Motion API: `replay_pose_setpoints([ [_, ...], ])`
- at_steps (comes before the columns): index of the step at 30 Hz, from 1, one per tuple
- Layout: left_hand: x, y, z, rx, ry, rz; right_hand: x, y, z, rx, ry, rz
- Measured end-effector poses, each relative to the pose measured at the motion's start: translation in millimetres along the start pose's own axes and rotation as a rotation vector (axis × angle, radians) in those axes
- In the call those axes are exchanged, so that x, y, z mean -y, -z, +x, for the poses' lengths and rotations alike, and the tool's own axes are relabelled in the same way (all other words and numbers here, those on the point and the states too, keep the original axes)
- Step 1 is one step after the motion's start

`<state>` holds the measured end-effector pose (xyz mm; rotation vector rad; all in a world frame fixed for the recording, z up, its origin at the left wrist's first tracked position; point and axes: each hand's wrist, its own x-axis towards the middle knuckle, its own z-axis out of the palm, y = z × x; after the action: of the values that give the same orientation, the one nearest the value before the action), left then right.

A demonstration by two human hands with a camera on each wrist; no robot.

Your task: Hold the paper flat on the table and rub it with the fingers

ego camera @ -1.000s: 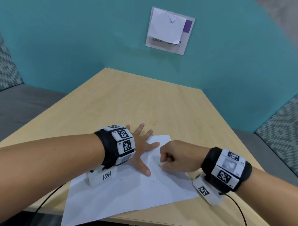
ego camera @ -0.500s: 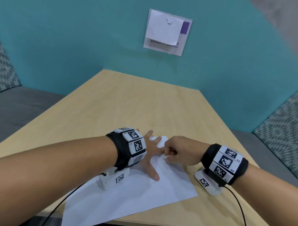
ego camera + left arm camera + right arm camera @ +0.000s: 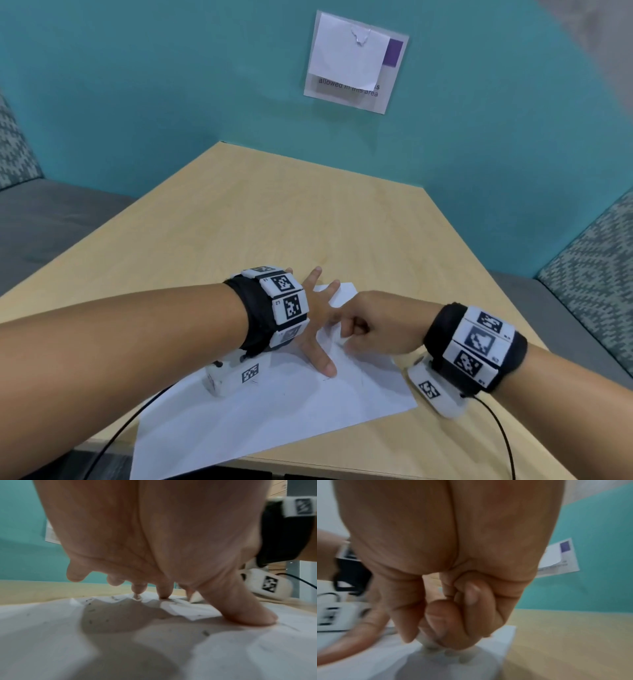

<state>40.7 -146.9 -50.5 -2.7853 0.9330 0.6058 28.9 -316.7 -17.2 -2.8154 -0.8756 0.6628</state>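
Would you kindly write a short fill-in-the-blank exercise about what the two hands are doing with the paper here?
1. The left hand presses its spread fingers flat on the white ____.
2. The right hand pinches a small white ____ against the sheet.
3. The sheet lies on a light wooden ____.
4. The wall behind is ____ in colour.

Missing words: paper; eraser; table; teal

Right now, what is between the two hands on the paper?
Nothing but bare white paper: in the head view, the left hand presses flat with spread fingers, and the right hand pinches a small white thing right beside its index finger.
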Motion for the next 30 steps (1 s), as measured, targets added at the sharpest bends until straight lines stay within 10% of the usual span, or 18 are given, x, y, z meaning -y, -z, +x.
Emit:
replay_pose_setpoints([
  [30, 1, -2, 4, -0.005, 0.041, 0.033, -20, 5, -1, -0.033, -0.086, -0.008],
])
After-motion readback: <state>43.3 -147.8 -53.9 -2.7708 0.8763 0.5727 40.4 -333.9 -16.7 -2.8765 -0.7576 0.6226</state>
